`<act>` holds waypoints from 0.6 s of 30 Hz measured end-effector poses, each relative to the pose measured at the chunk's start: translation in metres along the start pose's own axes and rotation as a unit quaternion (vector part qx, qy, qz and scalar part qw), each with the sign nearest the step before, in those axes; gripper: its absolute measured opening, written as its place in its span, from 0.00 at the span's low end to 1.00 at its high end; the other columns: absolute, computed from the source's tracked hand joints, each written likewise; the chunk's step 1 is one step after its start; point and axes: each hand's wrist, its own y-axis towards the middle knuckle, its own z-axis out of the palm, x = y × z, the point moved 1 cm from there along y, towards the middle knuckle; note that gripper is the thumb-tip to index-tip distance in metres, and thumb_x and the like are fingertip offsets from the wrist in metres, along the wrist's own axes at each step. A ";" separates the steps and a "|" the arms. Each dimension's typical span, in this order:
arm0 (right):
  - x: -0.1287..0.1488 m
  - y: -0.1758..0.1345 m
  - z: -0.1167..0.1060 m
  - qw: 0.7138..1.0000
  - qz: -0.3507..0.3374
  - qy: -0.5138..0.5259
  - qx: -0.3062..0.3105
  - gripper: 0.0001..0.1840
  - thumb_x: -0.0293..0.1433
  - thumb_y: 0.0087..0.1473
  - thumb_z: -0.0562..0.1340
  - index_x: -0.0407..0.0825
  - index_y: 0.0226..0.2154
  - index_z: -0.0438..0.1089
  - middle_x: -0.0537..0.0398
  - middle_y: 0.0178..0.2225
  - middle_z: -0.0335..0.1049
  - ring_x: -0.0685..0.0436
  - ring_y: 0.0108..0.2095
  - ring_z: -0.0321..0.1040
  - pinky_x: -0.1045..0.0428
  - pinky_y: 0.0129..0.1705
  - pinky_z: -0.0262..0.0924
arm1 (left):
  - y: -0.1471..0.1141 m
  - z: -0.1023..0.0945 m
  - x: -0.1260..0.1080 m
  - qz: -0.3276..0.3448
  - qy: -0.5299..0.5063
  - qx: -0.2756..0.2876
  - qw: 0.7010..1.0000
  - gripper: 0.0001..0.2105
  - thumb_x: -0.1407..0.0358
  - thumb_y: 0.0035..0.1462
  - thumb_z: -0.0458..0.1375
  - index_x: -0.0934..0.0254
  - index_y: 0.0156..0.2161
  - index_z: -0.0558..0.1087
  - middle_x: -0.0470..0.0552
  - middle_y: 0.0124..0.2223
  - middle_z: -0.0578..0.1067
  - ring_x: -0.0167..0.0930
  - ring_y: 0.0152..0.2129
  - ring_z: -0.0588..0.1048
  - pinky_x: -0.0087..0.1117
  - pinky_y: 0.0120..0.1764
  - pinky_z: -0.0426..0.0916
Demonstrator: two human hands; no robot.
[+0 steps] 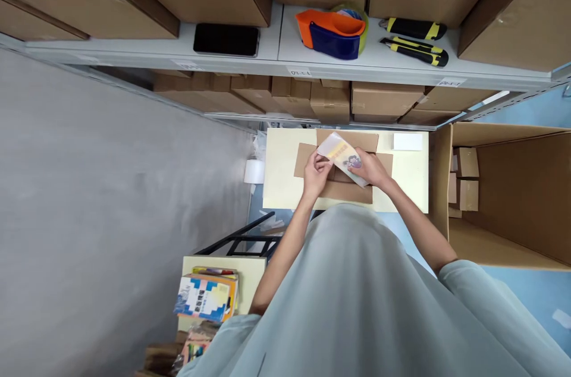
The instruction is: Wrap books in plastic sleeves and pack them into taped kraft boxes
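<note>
Over an open cardboard box (344, 191) on the pale table, I hold a thin booklet (338, 150) with a pale, yellowish cover and a cartoon figure printed on it. It is tilted, its upper end pointing left. My right hand (371, 167) grips its right side, thumb on top. At its left edge, the fingers of my left hand (316, 173) are pinched together. The box's flaps are spread outward on all sides, and the booklet and my hands hide most of its inside.
A small white box (407, 141) lies at the table's (281, 187) right. On the shelf above are a phone (226, 40), a tape dispenser (332, 33) and two utility knives (414, 44). A large carton (513, 198) stands right; books (207, 297) are stacked lower left.
</note>
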 end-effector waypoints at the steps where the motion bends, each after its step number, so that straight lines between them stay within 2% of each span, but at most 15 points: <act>1: 0.003 0.004 -0.004 0.999 -0.010 -0.036 0.016 0.20 0.35 0.61 0.69 0.51 0.55 0.70 0.48 0.49 0.83 0.34 0.48 0.80 0.50 0.44 0.67 | 0.005 -0.005 0.001 0.008 0.011 -0.019 1.000 0.30 0.57 0.58 0.71 0.62 0.62 0.71 0.64 0.60 0.79 0.37 0.47 0.83 0.40 0.52 0.79; 4: 0.012 0.014 -0.006 0.989 -0.032 -0.134 0.058 0.20 0.31 0.64 0.66 0.50 0.58 0.69 0.44 0.51 0.82 0.33 0.50 0.79 0.49 0.48 0.66 | 0.016 -0.023 0.003 0.018 0.036 -0.066 0.997 0.28 0.62 0.58 0.70 0.63 0.62 0.72 0.66 0.62 0.77 0.40 0.53 0.81 0.44 0.57 0.78; 8: 0.019 0.024 0.012 0.970 -0.027 -0.206 0.122 0.24 0.28 0.64 0.64 0.46 0.62 0.68 0.38 0.54 0.81 0.31 0.54 0.78 0.47 0.52 0.67 | 0.016 -0.043 0.005 0.011 0.051 -0.079 0.996 0.25 0.65 0.58 0.68 0.63 0.60 0.74 0.64 0.61 0.78 0.42 0.55 0.80 0.49 0.60 0.76; 12: 0.014 0.030 0.040 0.966 -0.011 -0.193 0.171 0.25 0.25 0.63 0.64 0.47 0.61 0.71 0.37 0.56 0.80 0.31 0.57 0.77 0.47 0.55 0.66 | 0.004 -0.058 0.007 0.006 0.055 -0.078 0.995 0.23 0.66 0.58 0.66 0.63 0.59 0.74 0.63 0.59 0.79 0.42 0.56 0.79 0.50 0.62 0.75; 18: 0.000 0.041 0.066 0.967 0.018 -0.176 0.183 0.26 0.25 0.62 0.64 0.44 0.62 0.71 0.34 0.56 0.80 0.30 0.56 0.78 0.45 0.55 0.68 | -0.006 -0.074 0.013 0.004 0.076 -0.078 0.994 0.23 0.65 0.58 0.65 0.62 0.59 0.75 0.62 0.61 0.78 0.41 0.58 0.78 0.47 0.61 0.75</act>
